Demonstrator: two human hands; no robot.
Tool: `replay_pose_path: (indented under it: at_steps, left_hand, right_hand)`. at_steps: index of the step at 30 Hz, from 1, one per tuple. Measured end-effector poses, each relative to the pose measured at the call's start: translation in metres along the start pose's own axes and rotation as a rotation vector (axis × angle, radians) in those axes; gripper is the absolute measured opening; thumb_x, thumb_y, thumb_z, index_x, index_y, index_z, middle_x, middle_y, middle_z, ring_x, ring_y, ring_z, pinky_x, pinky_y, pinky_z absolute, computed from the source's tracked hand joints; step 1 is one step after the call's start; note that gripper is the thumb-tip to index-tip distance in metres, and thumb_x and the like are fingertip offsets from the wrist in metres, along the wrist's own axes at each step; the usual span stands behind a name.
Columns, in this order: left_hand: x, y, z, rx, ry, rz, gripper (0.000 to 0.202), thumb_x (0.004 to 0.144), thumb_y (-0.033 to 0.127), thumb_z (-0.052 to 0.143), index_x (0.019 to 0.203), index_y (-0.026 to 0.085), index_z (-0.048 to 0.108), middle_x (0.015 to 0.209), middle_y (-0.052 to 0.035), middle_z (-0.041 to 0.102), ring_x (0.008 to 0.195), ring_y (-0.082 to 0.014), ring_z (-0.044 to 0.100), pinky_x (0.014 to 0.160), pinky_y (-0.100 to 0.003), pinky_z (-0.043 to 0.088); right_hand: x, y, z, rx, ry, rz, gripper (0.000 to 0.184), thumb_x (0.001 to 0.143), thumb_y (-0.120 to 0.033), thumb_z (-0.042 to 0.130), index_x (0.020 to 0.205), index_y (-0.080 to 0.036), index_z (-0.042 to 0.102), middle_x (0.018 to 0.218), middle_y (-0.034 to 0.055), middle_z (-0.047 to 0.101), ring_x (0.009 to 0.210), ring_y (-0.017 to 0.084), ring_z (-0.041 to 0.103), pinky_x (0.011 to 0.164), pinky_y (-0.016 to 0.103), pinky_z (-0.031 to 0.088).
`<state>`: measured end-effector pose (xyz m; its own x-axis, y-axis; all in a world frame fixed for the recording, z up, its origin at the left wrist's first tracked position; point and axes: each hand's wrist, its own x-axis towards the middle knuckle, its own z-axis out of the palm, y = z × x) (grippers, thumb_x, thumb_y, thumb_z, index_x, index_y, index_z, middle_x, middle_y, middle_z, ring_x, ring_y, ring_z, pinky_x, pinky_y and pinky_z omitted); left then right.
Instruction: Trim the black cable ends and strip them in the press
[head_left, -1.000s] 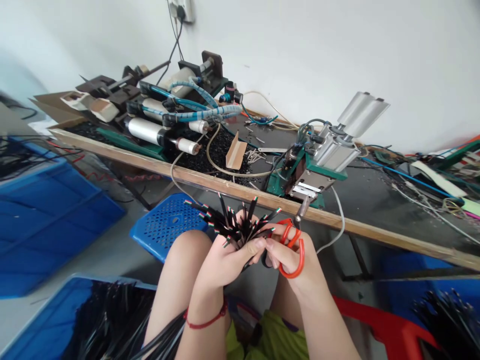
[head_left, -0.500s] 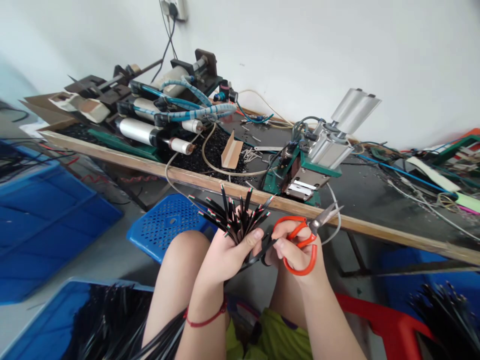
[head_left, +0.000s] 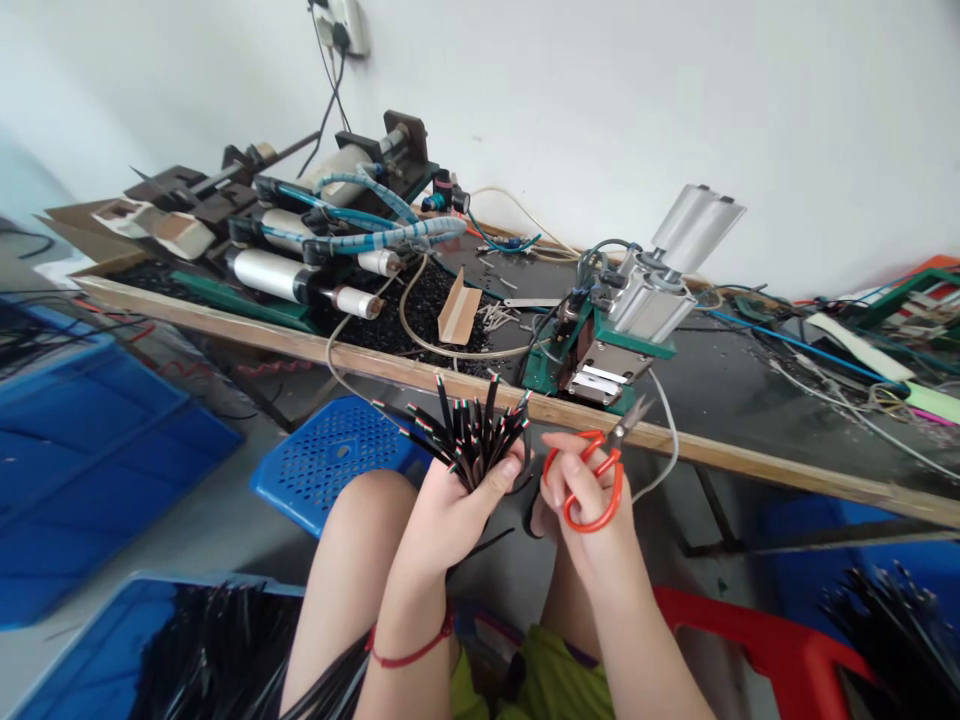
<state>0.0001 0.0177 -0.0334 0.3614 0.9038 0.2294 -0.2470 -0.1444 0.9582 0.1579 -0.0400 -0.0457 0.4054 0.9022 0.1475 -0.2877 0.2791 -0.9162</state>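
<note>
My left hand (head_left: 457, 505) is closed around a bundle of black cables (head_left: 469, 435). Their ends fan out above the fist and show small red, white and green wire tips. The rest of the bundle runs down behind my left forearm. My right hand (head_left: 589, 490) has red-handled scissors (head_left: 594, 512) hooked on its fingers, their metal blades pointing up and away to the right. The right hand's fingers are curled in, a little to the right of the bundle. Below the left hand, one cable end (head_left: 491, 543) sticks out.
Ahead, a wooden-edged bench (head_left: 720, 452) carries a small pneumatic press (head_left: 630, 330) and a larger cylinder machine (head_left: 300, 250) with blue hoses. A blue stool (head_left: 322, 450) stands below. Blue crates (head_left: 97, 450) and a red stool (head_left: 750, 640) flank my legs.
The right hand has come away from a black cable it was pinching beside the bundle. It still carries the scissors. The view has shifted slightly.
</note>
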Motion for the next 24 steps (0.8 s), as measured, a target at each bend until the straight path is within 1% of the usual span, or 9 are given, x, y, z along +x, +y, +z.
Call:
replay_pose_path:
  at_steps: [2, 4, 9, 12, 16, 18, 20, 22, 24]
  left_hand:
    - [0.001, 0.000, 0.000, 0.052, 0.006, 0.004, 0.048, 0.098, 0.065, 0.087, 0.096, 0.017, 0.084, 0.061, 0.0030, 0.056, 0.057, -0.0140, 0.050, 0.061, -0.030, 0.052]
    - [0.001, 0.002, 0.000, 0.079, 0.030, 0.007, 0.041, 0.096, 0.059, 0.090, 0.095, 0.019, 0.084, 0.060, 0.0035, 0.055, 0.057, -0.0153, 0.052, 0.063, -0.031, 0.054]
    - [0.003, 0.008, 0.002, 0.088, 0.049, 0.001, 0.028, 0.095, 0.046, 0.092, 0.088, 0.020, 0.085, 0.058, 0.0029, 0.055, 0.062, -0.0181, 0.060, 0.068, -0.033, 0.058]
    - [0.004, 0.004, 0.000, 0.105, 0.067, 0.009, 0.028, 0.095, 0.047, 0.091, 0.090, 0.020, 0.087, 0.060, 0.0006, 0.060, 0.066, -0.0200, 0.064, 0.066, -0.032, 0.056]
    - [0.003, -0.004, -0.002, 0.086, 0.095, -0.010, 0.035, 0.095, 0.054, 0.090, 0.094, 0.019, 0.090, 0.062, -0.0006, 0.064, 0.056, -0.0164, 0.056, 0.054, -0.029, 0.047]
    - [0.003, -0.006, -0.002, 0.091, 0.081, -0.022, 0.036, 0.096, 0.054, 0.089, 0.095, 0.018, 0.090, 0.058, 0.0013, 0.061, 0.051, -0.0137, 0.049, 0.050, -0.028, 0.043]
    - [0.003, -0.005, -0.002, 0.111, 0.065, -0.032, 0.035, 0.098, 0.052, 0.087, 0.095, 0.017, 0.089, 0.057, 0.0019, 0.061, 0.049, -0.0132, 0.051, 0.050, -0.027, 0.044]
    - [0.003, -0.004, -0.003, 0.143, 0.076, -0.007, 0.032, 0.101, 0.047, 0.084, 0.091, 0.017, 0.087, 0.064, -0.0013, 0.070, 0.057, -0.0161, 0.063, 0.059, -0.028, 0.054]
    - [0.004, -0.002, -0.004, 0.193, 0.105, 0.057, 0.027, 0.103, 0.041, 0.081, 0.090, 0.018, 0.087, 0.083, -0.0065, 0.083, 0.081, -0.0216, 0.079, 0.081, -0.032, 0.064]
  right_hand:
    - [-0.010, -0.001, 0.005, -0.047, -0.038, 0.017, 0.040, 0.091, -0.053, 0.094, 0.116, -0.022, 0.089, 0.061, -0.0061, 0.058, 0.053, 0.012, 0.049, 0.053, 0.027, 0.036]
    - [-0.015, -0.005, 0.013, -0.143, -0.014, 0.019, 0.042, 0.086, -0.047, 0.099, 0.119, -0.022, 0.090, 0.067, -0.0044, 0.065, 0.055, 0.012, 0.051, 0.053, 0.027, 0.038]
    - [-0.009, -0.014, 0.035, -0.343, 0.188, -0.140, 0.021, 0.087, -0.039, 0.093, 0.092, -0.020, 0.088, 0.070, 0.0013, 0.074, 0.061, 0.016, 0.063, 0.057, 0.029, 0.052]
    - [-0.005, -0.013, 0.041, -0.384, 0.247, -0.224, 0.021, 0.090, -0.039, 0.090, 0.085, -0.019, 0.084, 0.065, 0.0004, 0.070, 0.056, 0.016, 0.062, 0.055, 0.029, 0.050]
    - [-0.007, -0.008, 0.039, -0.276, 0.295, -0.193, 0.024, 0.098, -0.042, 0.085, 0.089, -0.020, 0.082, 0.058, -0.0040, 0.061, 0.051, 0.015, 0.058, 0.053, 0.029, 0.048]
    - [-0.009, -0.005, 0.036, -0.212, 0.331, -0.222, 0.026, 0.101, -0.042, 0.084, 0.086, -0.021, 0.078, 0.057, -0.0055, 0.059, 0.051, 0.015, 0.058, 0.061, 0.031, 0.055]
    - [-0.011, -0.001, 0.031, -0.202, 0.331, -0.260, 0.033, 0.103, -0.039, 0.084, 0.077, -0.023, 0.071, 0.056, -0.0064, 0.058, 0.053, 0.014, 0.060, 0.081, 0.037, 0.064]
    - [-0.014, 0.003, 0.026, -0.248, 0.328, -0.292, 0.035, 0.103, -0.037, 0.085, 0.074, -0.024, 0.070, 0.057, -0.0063, 0.060, 0.053, 0.015, 0.062, 0.092, 0.042, 0.067]
    - [-0.018, 0.008, 0.023, -0.325, 0.352, -0.333, 0.027, 0.100, -0.037, 0.088, 0.081, -0.023, 0.075, 0.062, -0.0028, 0.068, 0.055, 0.019, 0.069, 0.082, 0.042, 0.068]
